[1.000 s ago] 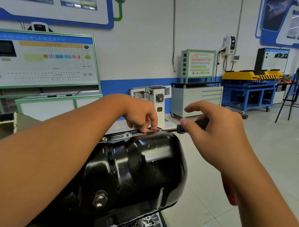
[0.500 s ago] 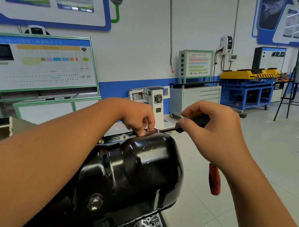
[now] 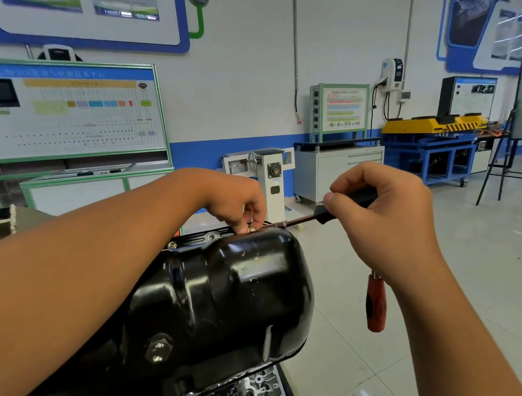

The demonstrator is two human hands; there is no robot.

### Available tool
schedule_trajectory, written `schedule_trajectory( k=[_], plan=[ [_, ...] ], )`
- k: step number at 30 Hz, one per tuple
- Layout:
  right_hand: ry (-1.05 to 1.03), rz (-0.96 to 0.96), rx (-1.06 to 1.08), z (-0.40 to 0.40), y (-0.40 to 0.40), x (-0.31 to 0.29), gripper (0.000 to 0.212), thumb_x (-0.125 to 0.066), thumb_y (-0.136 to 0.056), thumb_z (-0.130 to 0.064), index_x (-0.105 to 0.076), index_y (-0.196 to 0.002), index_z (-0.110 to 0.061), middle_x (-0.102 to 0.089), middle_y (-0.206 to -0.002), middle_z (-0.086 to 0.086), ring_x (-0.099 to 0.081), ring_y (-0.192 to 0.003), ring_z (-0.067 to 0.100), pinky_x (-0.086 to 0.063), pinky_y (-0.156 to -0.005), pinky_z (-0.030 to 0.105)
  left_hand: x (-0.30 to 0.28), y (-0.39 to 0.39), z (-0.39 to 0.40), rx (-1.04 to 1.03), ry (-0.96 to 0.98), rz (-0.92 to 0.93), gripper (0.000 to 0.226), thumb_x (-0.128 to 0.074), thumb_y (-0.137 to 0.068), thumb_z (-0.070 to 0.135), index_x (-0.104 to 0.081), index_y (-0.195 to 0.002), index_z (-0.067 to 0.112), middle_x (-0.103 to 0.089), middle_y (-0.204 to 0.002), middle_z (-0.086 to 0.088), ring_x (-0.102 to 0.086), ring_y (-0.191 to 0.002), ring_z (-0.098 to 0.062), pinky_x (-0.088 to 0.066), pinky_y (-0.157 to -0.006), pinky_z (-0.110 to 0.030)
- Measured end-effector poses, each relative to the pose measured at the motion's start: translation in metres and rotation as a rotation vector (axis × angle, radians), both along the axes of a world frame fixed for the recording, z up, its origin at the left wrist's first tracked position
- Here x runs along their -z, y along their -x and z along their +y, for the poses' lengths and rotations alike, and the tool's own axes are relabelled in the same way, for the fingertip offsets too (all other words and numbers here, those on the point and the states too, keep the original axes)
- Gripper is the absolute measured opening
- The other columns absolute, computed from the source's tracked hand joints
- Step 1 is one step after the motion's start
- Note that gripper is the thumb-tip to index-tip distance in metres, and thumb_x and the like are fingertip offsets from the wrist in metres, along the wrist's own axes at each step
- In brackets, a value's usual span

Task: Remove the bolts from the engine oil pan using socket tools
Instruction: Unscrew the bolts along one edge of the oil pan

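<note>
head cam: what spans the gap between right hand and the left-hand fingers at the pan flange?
In the head view, the driver's thin metal shaft spans it, running from the black handle gripped by the right hand to the left hand at the oil pan flange.

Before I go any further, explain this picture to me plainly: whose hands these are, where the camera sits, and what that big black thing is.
There is no machine here: a person works with two bare hands, and the camera is worn on their head, looking forward and down. The big black shape is an engine oil pan, bolted along its rim. The right hand grips the black handle of a socket driver, whose thin metal shaft reaches to a bolt on the rim. The left hand pinches at that same bolt, steadying the tip. Two more bolts sit further along the rim. A red-handled tool hangs below the right wrist; how it is held is hidden.
</note>
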State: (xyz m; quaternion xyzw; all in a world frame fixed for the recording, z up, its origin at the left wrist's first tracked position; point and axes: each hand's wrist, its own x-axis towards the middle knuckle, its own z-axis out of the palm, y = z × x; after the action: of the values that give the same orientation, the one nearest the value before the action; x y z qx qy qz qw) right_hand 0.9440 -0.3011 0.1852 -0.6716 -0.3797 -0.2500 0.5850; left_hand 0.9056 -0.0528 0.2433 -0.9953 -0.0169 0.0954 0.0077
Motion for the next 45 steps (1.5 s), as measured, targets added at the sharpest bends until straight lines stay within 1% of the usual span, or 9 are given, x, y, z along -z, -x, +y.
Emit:
schedule_trajectory(
  k=[7,15,20,23,28,35,37,39,45],
  plan=[
    [-0.171,0.153,0.000,-0.009,-0.015,-0.002,0.018,-0.080,-0.079,-0.013,-0.070,-0.072,-0.026,-0.068,-0.067,-0.009,-0.062,-0.057,0.010,-0.047,-0.062,0.029,-0.005,0.005,-0.002,-0.003,0.285,-0.170,0.018,-0.068,-0.095,0.005,-0.065,-0.091,0.022,-0.065,-0.070,0.012,-0.059,-0.056,0.000,-0.054,-0.060,-0.023],
    [-0.541,0.479,-0.214,-0.019,-0.017,-0.005,0.016,-0.072,-0.083,0.001,-0.065,-0.076,-0.012,-0.060,-0.066,0.014,-0.040,-0.036,0.017,-0.031,-0.039,0.022,-0.008,0.003,-0.009,-0.025,1.374,-0.387,0.006,-0.060,-0.093,0.000,-0.063,-0.097,0.003,-0.068,-0.079,-0.010,-0.064,-0.064,-0.011,-0.055,-0.053,-0.019],
    [-0.623,0.582,-0.310,-0.022,-0.018,-0.007,0.019,-0.067,-0.086,0.004,-0.060,-0.076,-0.010,-0.062,-0.057,0.005,-0.038,-0.038,0.016,-0.027,-0.037,0.020,-0.012,0.006,-0.008,-0.107,1.943,-0.327,0.013,-0.061,-0.077,0.007,-0.056,-0.089,0.007,-0.059,-0.083,-0.011,-0.049,-0.053,-0.007,-0.039,-0.037,-0.015],
    [-0.583,0.586,-0.304,-0.021,-0.020,-0.006,0.018,-0.068,-0.086,0.005,-0.060,-0.077,-0.009,-0.060,-0.066,0.012,-0.038,-0.040,0.017,-0.028,-0.037,0.020,-0.009,0.001,-0.013,-0.280,1.658,-0.336,0.015,-0.059,-0.092,0.020,-0.051,-0.080,0.016,-0.041,-0.064,0.003,-0.029,-0.042,-0.005,-0.024,-0.029,-0.016],
    [-0.360,0.434,-0.211,-0.018,-0.021,-0.004,0.015,-0.073,-0.082,-0.001,-0.066,-0.075,-0.012,-0.060,-0.071,0.017,-0.043,-0.042,0.017,-0.033,-0.040,0.024,0.010,-0.004,-0.018,-0.175,0.531,-0.314,0.026,-0.064,-0.100,0.017,-0.075,-0.076,0.019,-0.040,-0.048,0.011,-0.026,-0.042,-0.007,-0.024,-0.041,-0.021],
    [-0.120,0.164,0.097,-0.010,-0.026,-0.001,0.019,-0.073,-0.076,-0.007,-0.066,-0.069,-0.023,-0.064,-0.064,-0.009,-0.059,-0.059,0.009,-0.048,-0.057,0.028,0.017,-0.006,-0.016,-0.048,0.369,-0.215,0.016,-0.073,-0.092,0.016,-0.081,-0.092,0.030,-0.072,-0.071,0.017,-0.056,-0.058,-0.006,-0.043,-0.055,-0.016],
    [-0.092,0.137,0.114,-0.007,-0.024,0.000,0.018,-0.071,-0.075,-0.006,-0.066,-0.069,-0.023,-0.064,-0.063,-0.011,-0.060,-0.061,0.007,-0.050,-0.057,0.028,0.019,-0.007,-0.016,0.005,0.323,-0.184,0.010,-0.075,-0.092,0.027,-0.082,-0.099,0.029,-0.077,-0.082,0.002,-0.059,-0.066,-0.009,-0.047,-0.064,-0.019],
    [-0.061,0.129,0.106,0.000,-0.022,0.003,0.017,-0.070,-0.075,-0.005,-0.067,-0.070,-0.021,-0.064,-0.065,-0.011,-0.061,-0.068,0.008,-0.051,-0.059,0.025,0.019,-0.008,-0.016,0.041,0.296,-0.179,0.011,-0.075,-0.092,0.028,-0.081,-0.101,0.033,-0.076,-0.079,-0.009,-0.053,-0.064,-0.014,-0.047,-0.064,-0.029],
    [-0.039,0.030,0.064,0.013,-0.012,0.009,0.014,-0.062,-0.080,0.001,-0.066,-0.078,-0.012,-0.065,-0.068,-0.002,-0.063,-0.065,0.012,-0.048,-0.060,0.026,0.019,-0.014,-0.023,0.132,0.046,-0.188,0.016,-0.073,-0.093,0.018,-0.081,-0.107,0.024,-0.047,-0.045,0.013,-0.040,-0.048,-0.006,-0.034,-0.054,-0.015]
  ],
)
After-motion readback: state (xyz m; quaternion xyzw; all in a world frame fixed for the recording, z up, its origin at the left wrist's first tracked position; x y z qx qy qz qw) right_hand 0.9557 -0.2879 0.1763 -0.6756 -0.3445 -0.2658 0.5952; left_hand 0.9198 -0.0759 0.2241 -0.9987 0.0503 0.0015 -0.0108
